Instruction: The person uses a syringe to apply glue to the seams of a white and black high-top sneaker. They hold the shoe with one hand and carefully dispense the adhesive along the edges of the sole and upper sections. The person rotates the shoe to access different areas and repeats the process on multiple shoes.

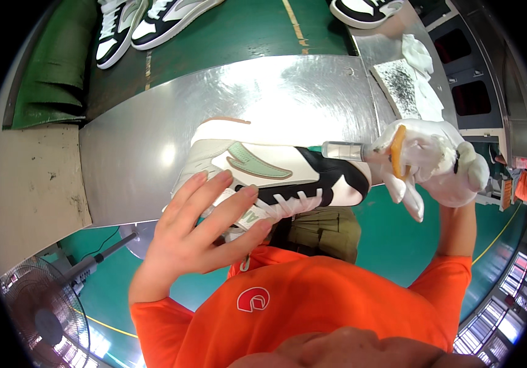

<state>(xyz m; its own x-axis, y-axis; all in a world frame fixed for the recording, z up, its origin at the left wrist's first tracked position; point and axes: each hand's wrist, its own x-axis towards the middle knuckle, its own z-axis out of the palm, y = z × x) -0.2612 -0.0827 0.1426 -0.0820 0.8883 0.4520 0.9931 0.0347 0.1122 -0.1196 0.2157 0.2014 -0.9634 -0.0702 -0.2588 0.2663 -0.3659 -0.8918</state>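
Left hand (199, 227) cradles sneaker (275, 175), long axis left-right, toe rightward. Gloved right hand (441, 162) clutches clear applicator (346, 150), tip touching toe, above steel bench (153, 122).

The left hand (199, 227) covers the lower side of the sneaker (275, 175), so its sole and part of the tongue are hidden. The right hand (441, 162) is inside a white glove (459, 178), and its fingers cannot be seen; how firm its grip on the clear bottle (346, 150) is, I cannot tell. The pairs of shoes (147, 21) at the top are cut off by the picture's edge. The fan (36, 313) is partly cut at the lower left rim.
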